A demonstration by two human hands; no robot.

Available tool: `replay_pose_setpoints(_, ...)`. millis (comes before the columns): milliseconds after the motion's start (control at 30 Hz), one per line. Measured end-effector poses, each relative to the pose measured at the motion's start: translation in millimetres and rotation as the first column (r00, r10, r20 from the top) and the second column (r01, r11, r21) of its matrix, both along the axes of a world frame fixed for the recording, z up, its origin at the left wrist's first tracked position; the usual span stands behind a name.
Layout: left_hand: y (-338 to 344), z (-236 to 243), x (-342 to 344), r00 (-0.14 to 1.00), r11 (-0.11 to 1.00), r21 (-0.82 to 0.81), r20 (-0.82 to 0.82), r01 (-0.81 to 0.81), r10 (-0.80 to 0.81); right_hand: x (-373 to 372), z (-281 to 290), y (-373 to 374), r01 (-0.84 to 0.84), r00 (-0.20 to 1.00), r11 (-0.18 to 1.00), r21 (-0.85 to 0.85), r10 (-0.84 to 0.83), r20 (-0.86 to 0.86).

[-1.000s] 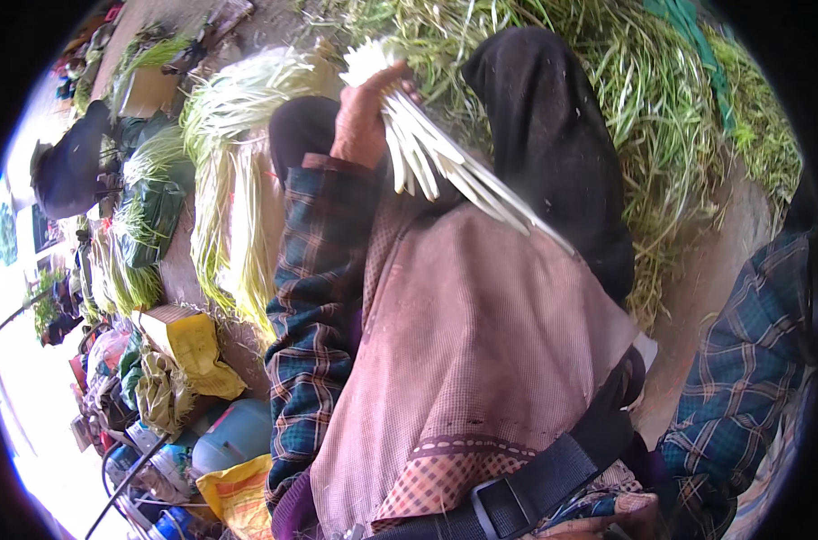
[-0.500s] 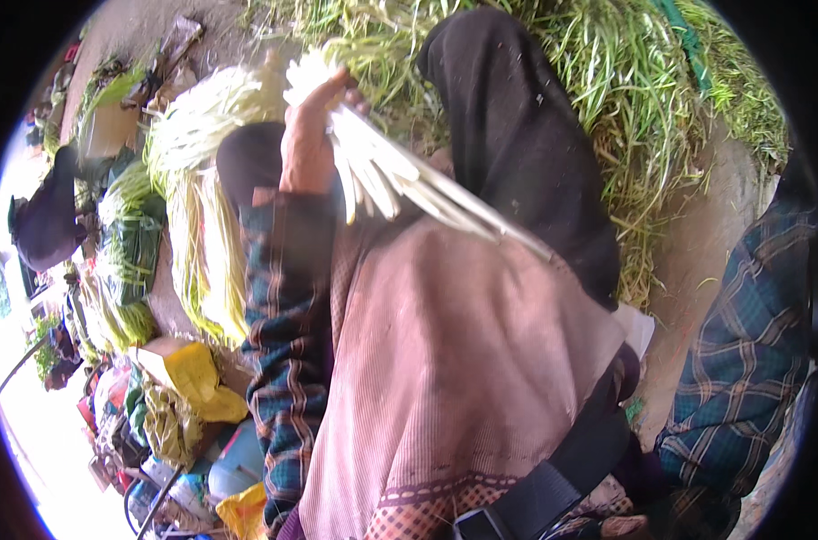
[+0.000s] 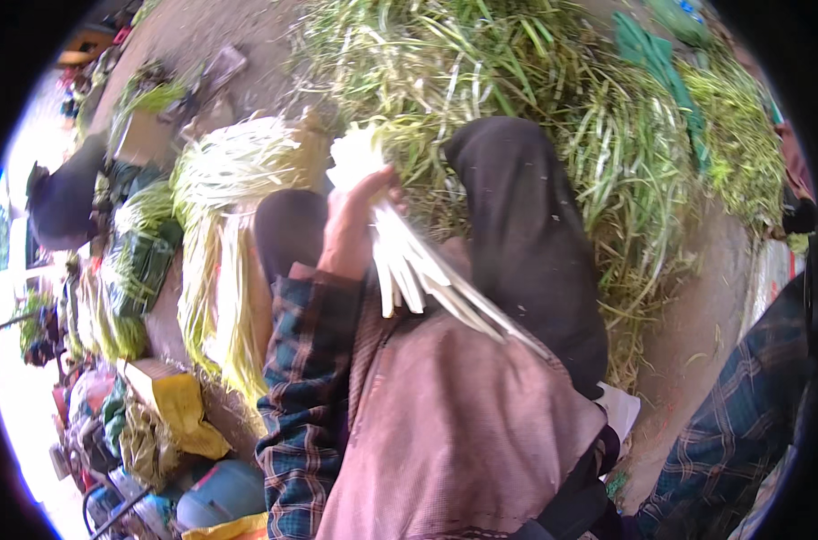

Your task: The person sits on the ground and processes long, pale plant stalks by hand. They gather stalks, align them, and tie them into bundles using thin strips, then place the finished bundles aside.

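Above my lap, my left hand (image 3: 350, 220) is closed around a loose bundle of long white stalks (image 3: 427, 283), which fans diagonally down to the right over my pink checked apron (image 3: 454, 441). Pale, bushy tops of the bundle (image 3: 355, 148) show above my fist. My dark-clad knee (image 3: 526, 225) rises just right of it. My right arm shows as a plaid sleeve (image 3: 724, 414) at the right edge, its hand out of view.
A large heap of loose green leaves (image 3: 481, 63) lies ahead, with a green cloth strip (image 3: 661, 81). Pale bundled greens (image 3: 229, 171) stand at left, near more tied greens (image 3: 143, 270), a yellow sack (image 3: 193, 423), a blue container (image 3: 224, 495) and a dark object (image 3: 67, 198).
The view has shifted, so the heap, knees, left hand and bundle sit lower in the picture than half a second ago. My left hand keeps its hold on the stalks.
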State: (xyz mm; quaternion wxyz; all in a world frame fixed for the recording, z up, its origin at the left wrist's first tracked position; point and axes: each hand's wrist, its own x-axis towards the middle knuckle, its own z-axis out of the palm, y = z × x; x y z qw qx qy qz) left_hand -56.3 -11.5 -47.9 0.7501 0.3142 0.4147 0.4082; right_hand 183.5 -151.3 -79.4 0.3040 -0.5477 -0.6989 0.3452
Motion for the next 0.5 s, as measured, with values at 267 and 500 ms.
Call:
replay_pose_setpoints(267, 2.4, 9.3, 10.0, 0.986, 0.995, -0.034, 0.134, -0.093, 0.097, -18.1, 4.6, 19.3, -0.055, 0.998, 0.997, 0.045, 0.055, -0.002)
replay_pose_setpoints(500, 6.3, 4.1, 8.8, 0.976, 0.996, -0.016, 0.202, -0.085, 0.087, -28.0, 6.2, 30.6, -0.082, 0.997, 0.993, 0.082, 0.082, 0.002)
